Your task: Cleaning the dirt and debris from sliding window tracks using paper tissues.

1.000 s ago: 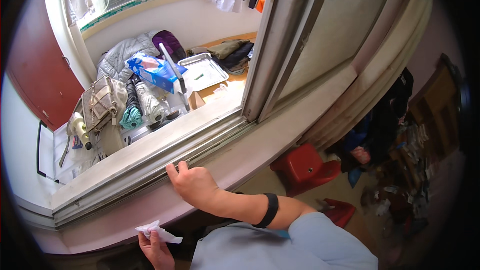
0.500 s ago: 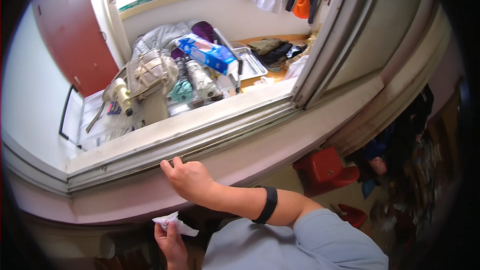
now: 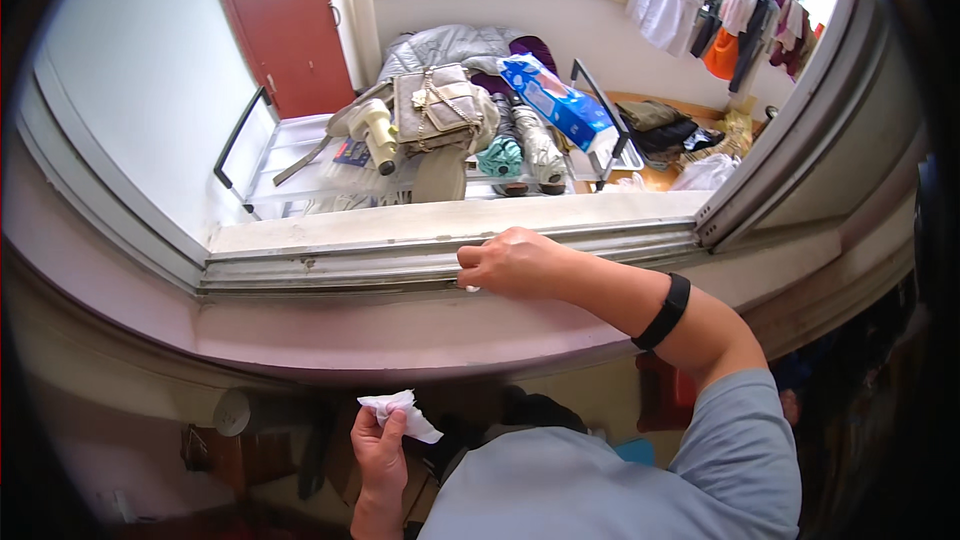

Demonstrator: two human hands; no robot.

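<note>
My left hand (image 3: 382, 448) is closed around a crumpled white tissue (image 3: 410, 414), held up between thumb and fingers below the window ledge. At the metal window track (image 3: 390, 267), my right hand (image 3: 510, 262) rests with fingers curled down onto the rails. A small white bit shows beneath those fingers; what it belongs to is hidden by the hand. A black band (image 3: 664, 312) circles my right forearm. Some dark grime marks the rails of the track.
Beyond the sill (image 3: 330, 235), a rack holds a beige bag (image 3: 432, 108), folded umbrellas (image 3: 540, 145) and a blue package (image 3: 560, 105). A sliding window frame (image 3: 775, 160) stands at the right. Laundry (image 3: 670, 0) hangs at the back; a red stool (image 3: 662, 395) sits below right.
The view has swung, so the room appears shifted right. My right hand has slid rightward along the track, its fingers now more curled. My left hand still holds the tissue.
</note>
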